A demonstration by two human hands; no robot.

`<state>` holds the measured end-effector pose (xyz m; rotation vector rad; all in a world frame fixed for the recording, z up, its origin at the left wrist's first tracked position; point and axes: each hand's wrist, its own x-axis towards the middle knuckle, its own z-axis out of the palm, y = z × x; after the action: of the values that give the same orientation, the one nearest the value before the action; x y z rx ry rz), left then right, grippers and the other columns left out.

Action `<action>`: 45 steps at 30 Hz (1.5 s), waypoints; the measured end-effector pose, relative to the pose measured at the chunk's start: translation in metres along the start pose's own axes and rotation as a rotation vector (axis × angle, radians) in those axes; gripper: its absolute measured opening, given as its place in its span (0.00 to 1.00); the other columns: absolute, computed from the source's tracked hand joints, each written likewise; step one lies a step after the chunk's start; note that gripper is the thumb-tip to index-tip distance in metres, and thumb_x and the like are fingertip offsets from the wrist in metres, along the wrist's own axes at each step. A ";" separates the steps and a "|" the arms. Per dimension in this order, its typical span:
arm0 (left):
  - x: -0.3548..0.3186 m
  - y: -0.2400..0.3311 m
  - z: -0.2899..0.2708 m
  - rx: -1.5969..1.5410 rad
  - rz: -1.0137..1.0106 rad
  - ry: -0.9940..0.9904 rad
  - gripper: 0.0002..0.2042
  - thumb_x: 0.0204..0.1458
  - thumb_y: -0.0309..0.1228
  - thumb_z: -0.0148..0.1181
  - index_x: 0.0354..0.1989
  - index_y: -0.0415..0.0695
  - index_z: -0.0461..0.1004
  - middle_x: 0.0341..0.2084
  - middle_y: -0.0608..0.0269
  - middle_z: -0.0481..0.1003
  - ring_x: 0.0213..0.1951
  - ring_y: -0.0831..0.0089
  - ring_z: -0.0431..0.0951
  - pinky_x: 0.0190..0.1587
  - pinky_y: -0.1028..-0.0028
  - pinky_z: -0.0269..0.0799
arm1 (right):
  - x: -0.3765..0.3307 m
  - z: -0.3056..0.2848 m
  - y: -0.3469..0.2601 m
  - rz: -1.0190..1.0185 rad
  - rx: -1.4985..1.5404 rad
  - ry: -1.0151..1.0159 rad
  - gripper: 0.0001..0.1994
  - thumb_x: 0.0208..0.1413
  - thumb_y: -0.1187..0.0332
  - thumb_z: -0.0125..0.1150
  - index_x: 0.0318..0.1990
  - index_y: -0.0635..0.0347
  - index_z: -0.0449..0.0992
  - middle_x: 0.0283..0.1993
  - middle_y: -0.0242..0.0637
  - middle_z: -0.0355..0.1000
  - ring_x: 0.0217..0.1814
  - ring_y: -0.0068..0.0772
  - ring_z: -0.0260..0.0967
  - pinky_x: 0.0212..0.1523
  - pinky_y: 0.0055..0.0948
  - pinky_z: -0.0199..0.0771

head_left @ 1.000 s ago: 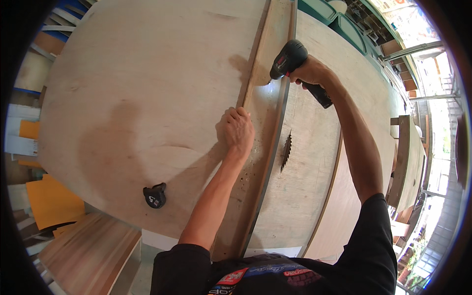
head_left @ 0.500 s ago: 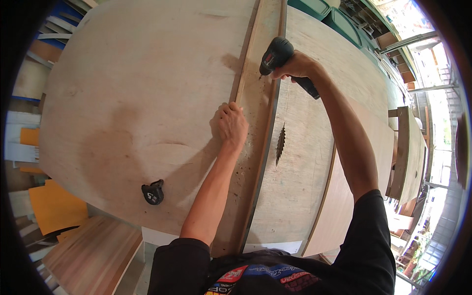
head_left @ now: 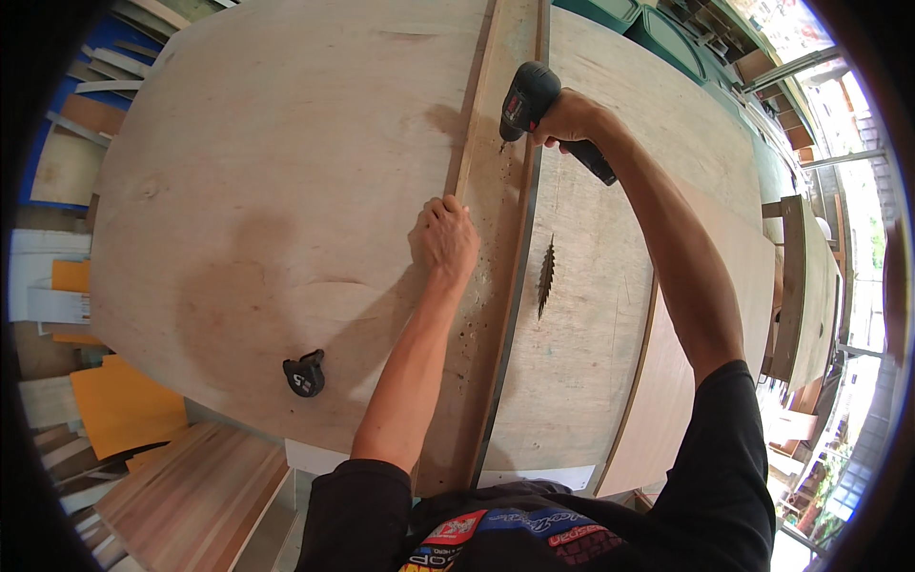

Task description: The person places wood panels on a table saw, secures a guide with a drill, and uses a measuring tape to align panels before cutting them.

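Observation:
My right hand (head_left: 569,116) is closed around the grip of a black cordless drill (head_left: 529,98). Its thin bit points down onto the long wooden board (head_left: 496,229), toward the board's far part. Farther back toward me, my left hand (head_left: 448,238) has its fingers curled over the raised wooden strip (head_left: 469,157) on the board's left edge. Several small holes and bits of wood debris mark the board's face near that hand. The bit's very tip is too small to tell whether it has entered the wood.
A black tape measure (head_left: 304,374) lies on the broad plywood top (head_left: 238,172) to the left. Right of the board rests a dark toothed saw blade (head_left: 546,276). Green bins (head_left: 667,43) stand at the far right, and a wood-grain panel (head_left: 191,491) is at the lower left.
My view has shifted slightly. The drill keeps to nearly the same spot on the board with a small change in tilt, and my left hand stays on the strip.

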<state>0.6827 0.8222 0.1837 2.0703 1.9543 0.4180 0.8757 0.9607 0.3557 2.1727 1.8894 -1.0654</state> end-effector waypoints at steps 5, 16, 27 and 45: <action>0.002 0.001 -0.002 0.007 0.029 0.024 0.11 0.63 0.34 0.54 0.39 0.37 0.67 0.38 0.49 0.72 0.43 0.57 0.76 0.39 0.63 0.78 | -0.012 -0.005 -0.009 0.023 -0.021 0.012 0.05 0.41 0.72 0.70 0.27 0.61 0.80 0.22 0.33 0.75 0.21 0.26 0.73 0.26 0.28 0.74; 0.009 0.008 -0.001 0.040 -0.035 0.025 0.11 0.62 0.36 0.55 0.39 0.39 0.68 0.38 0.52 0.73 0.41 0.56 0.77 0.39 0.61 0.76 | -0.002 0.000 -0.007 0.007 -0.036 -0.008 0.10 0.38 0.73 0.69 0.33 0.63 0.80 0.23 0.34 0.74 0.20 0.26 0.71 0.22 0.28 0.74; 0.010 0.010 -0.004 0.082 -0.052 0.004 0.12 0.64 0.37 0.52 0.41 0.39 0.69 0.39 0.52 0.74 0.43 0.58 0.77 0.41 0.62 0.77 | 0.013 0.000 -0.002 0.007 -0.134 -0.054 0.09 0.40 0.72 0.69 0.32 0.61 0.81 0.26 0.34 0.77 0.24 0.26 0.73 0.24 0.29 0.74; -0.035 -0.024 -0.047 -0.309 -0.094 -0.176 0.20 0.63 0.38 0.53 0.55 0.36 0.65 0.49 0.46 0.71 0.52 0.51 0.73 0.52 0.54 0.72 | -0.180 0.122 0.053 -0.236 0.399 0.380 0.16 0.44 0.65 0.70 0.41 0.60 0.81 0.30 0.42 0.79 0.32 0.35 0.78 0.36 0.34 0.77</action>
<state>0.6411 0.7888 0.2168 1.7528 1.7522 0.4675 0.8677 0.7375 0.3399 2.5691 2.3116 -1.2309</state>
